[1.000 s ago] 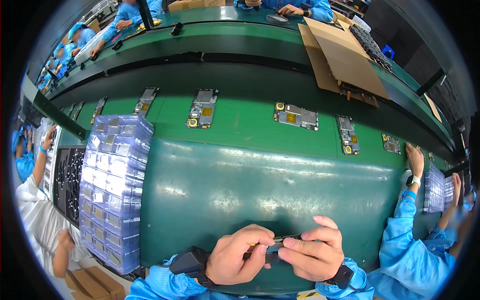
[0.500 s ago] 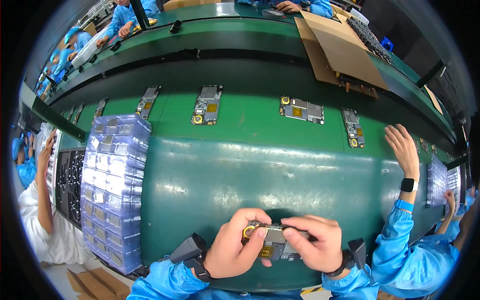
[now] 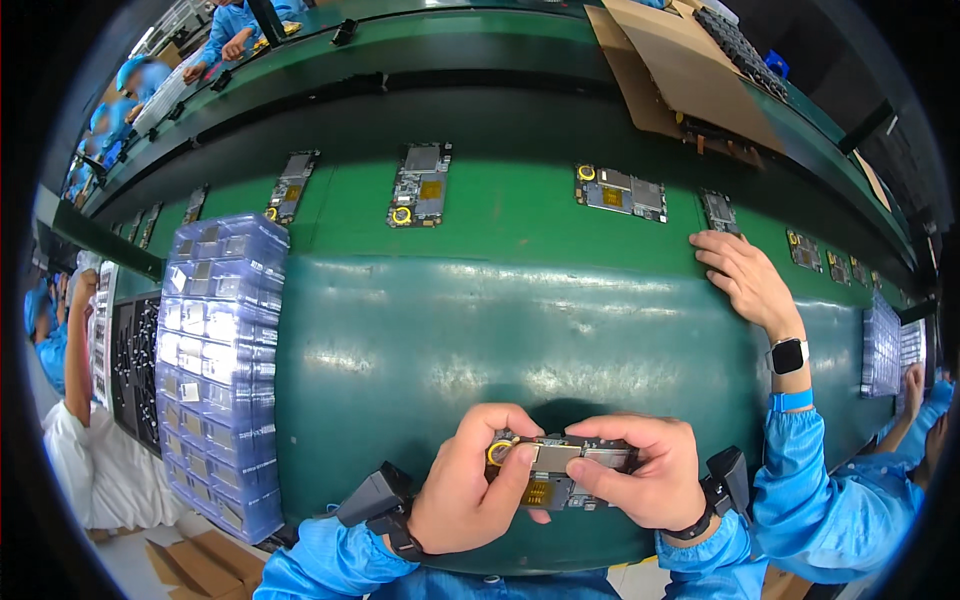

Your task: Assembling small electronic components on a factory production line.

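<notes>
Just above the table's near edge, my left hand (image 3: 462, 492) and my right hand (image 3: 650, 474) hold a circuit board (image 3: 556, 458) between them. It carries metal shield plates, a gold contact patch and a round yellow-ringed part at its left end. My left thumb and fingers pinch that left end, beside the yellow ring. The right thumb presses on the shield plate while the right fingers grip the far edge. Part of the board is hidden behind both thumbs.
Similar boards lie along the green strip, among them one board (image 3: 420, 186) at centre and another (image 3: 620, 192) farther right. A co-worker's hand (image 3: 745, 275) reaches to a board (image 3: 718, 210). Stacked clear plastic trays (image 3: 225, 370) stand at left. Cardboard (image 3: 690, 80) leans at the back right.
The co-worker's hand has moved left and down onto a board on the strip. My hands keep their grip on the circuit board, with only slight finger movement. The view has shifted a little.
</notes>
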Tool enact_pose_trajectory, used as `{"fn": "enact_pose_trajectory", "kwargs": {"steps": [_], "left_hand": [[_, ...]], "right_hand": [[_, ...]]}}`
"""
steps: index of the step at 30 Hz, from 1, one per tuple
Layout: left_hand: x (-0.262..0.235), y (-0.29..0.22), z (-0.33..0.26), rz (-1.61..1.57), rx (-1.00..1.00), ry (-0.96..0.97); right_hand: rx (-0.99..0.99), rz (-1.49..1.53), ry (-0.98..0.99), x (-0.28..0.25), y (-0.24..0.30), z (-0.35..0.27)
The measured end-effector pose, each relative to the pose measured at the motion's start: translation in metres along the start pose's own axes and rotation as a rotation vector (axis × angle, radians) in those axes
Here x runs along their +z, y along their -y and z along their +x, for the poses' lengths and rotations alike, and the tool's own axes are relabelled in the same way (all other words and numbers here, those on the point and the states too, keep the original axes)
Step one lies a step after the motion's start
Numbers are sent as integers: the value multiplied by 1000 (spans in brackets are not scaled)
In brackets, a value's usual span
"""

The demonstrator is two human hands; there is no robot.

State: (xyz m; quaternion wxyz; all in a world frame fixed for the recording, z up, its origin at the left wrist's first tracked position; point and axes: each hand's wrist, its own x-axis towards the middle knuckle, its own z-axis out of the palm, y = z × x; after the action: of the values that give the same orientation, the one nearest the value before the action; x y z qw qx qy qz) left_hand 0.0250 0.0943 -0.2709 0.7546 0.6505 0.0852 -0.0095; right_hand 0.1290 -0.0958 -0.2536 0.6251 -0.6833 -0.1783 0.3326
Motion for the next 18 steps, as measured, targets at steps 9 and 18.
{"fn": "enact_pose_trajectory", "kwargs": {"steps": [9,18], "left_hand": [[-4,3,12,134,115,-18],[-35,12,34,-253,80,-63]], "right_hand": [[-206,-184,-36,-1,-19,13],[-826,-890,-40,5,-17,39]]}}
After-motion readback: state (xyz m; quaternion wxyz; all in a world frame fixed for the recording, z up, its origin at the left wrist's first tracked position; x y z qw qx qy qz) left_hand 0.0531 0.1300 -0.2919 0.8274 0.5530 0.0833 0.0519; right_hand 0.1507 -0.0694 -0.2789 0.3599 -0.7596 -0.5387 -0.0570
